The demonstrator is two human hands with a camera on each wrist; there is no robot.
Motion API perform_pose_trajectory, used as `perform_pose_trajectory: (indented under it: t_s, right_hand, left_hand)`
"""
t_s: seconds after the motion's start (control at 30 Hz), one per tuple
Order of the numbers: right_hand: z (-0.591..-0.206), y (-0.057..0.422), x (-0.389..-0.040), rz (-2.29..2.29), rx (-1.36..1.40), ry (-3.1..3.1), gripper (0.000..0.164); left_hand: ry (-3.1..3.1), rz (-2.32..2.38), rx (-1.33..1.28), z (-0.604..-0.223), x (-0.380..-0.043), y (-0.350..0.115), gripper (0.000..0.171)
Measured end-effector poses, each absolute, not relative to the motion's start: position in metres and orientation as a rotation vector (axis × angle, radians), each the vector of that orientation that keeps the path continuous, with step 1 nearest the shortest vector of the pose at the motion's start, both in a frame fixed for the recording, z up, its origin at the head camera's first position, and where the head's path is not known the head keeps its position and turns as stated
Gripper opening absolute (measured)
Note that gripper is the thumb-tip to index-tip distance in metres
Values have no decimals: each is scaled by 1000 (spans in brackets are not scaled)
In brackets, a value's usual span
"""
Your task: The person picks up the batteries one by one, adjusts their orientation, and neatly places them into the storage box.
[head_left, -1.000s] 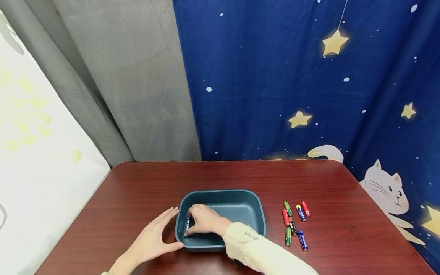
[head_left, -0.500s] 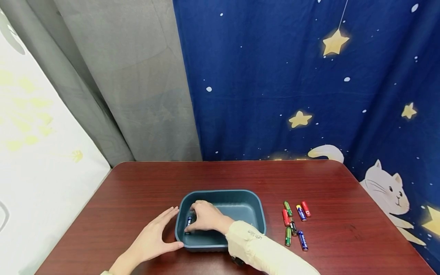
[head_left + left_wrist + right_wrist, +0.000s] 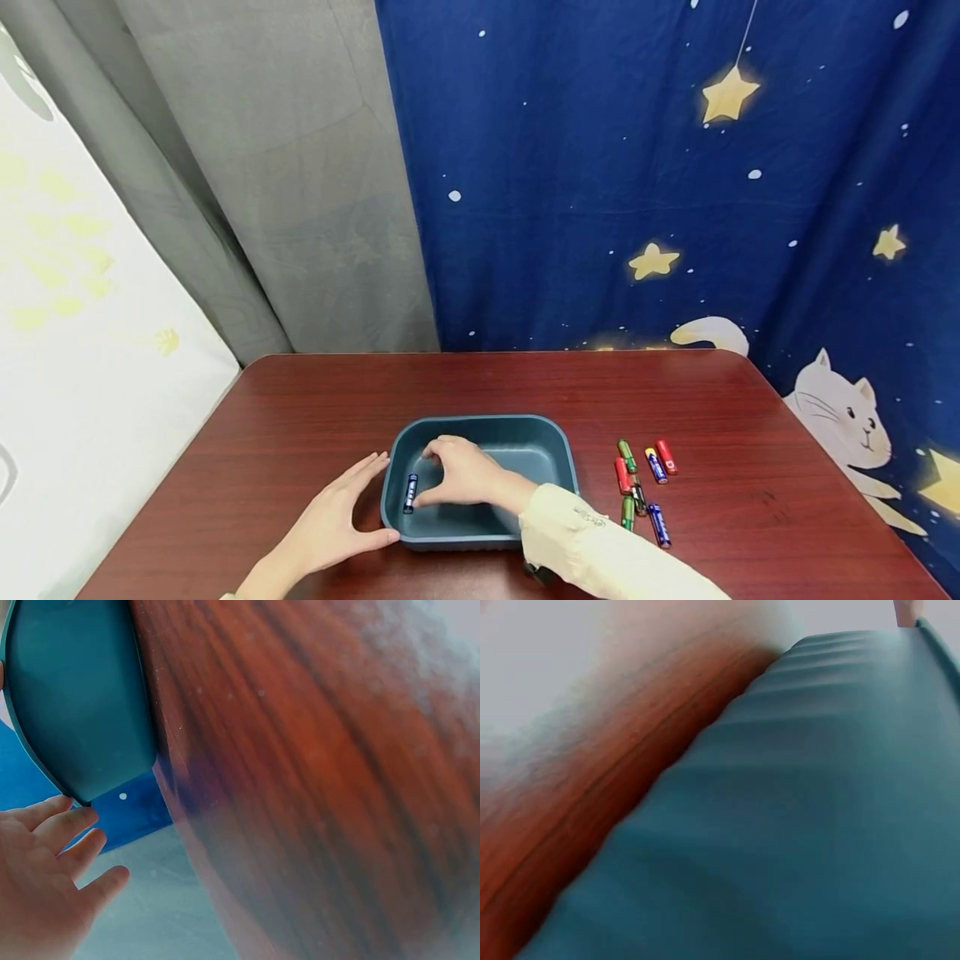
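A dark blue battery (image 3: 410, 493) lies inside the teal plastic bin (image 3: 555, 433), near its left wall. My right hand (image 3: 471, 475) is over the bin floor just right of that battery, thumb and fingers spread apart with nothing between them. At the bin's left end my left hand (image 3: 330, 521) has its fingertips and thumb against the rim, fingers fairly straight. The left wrist view shows those left fingers (image 3: 79, 821) at the corner of the bin (image 3: 82, 697). In the right wrist view the bin's ribbed outer wall (image 3: 780, 795) fills most of the picture, and the right hand is hidden.
On the dark red table (image 3: 315, 400), right of the bin, lies a loose group of several batteries: green (image 3: 627, 512), red (image 3: 623, 476), blue (image 3: 659, 526) and a black one (image 3: 638, 495). Behind the table hang a grey curtain (image 3: 300, 183) and a blue starry one (image 3: 555, 183).
My right hand has let go of the blue battery and drawn away to the right, leaving it on the bin floor. The left hand stays at the bin's left rim.
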State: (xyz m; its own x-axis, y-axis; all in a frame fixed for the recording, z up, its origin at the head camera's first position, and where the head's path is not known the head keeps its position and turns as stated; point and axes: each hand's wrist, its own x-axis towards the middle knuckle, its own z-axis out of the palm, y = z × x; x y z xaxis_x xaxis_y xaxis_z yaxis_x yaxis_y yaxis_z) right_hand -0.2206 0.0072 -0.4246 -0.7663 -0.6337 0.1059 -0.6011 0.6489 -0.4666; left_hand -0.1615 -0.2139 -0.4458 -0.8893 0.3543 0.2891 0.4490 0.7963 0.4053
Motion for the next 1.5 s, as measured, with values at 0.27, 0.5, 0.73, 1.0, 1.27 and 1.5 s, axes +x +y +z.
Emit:
perform_pose_trajectory:
  t_s: [0.27,0.5,0.73,1.0,1.27,1.5]
  right_hand:
    - [-409,37,-211,-914,-1065,2724,58]
    - [-398,79,-206,-1022,-1066,2754,58]
    - [-392,124,-203,-1178,-1135,2787,52]
    - [-394,169,-200,-1214,-1134,2908,49]
    - [-406,210,-195,-1209,-974,2998,44]
    - [-413,236,-190,-1192,-943,3039,43]
  left_hand:
    - [-2781,-685,-605,-445,-160,-215,86]
    - [-2774,-681,-608,-445,-159,-215,85]
    - [-2786,-688,-603,-446,-158,-215,86]
    - [-2775,-685,-623,-447,-159,-213,85]
    - [-2785,-696,-611,-446,-159,-213,85]
    - [-2789,-690,-617,-446,-158,-213,85]
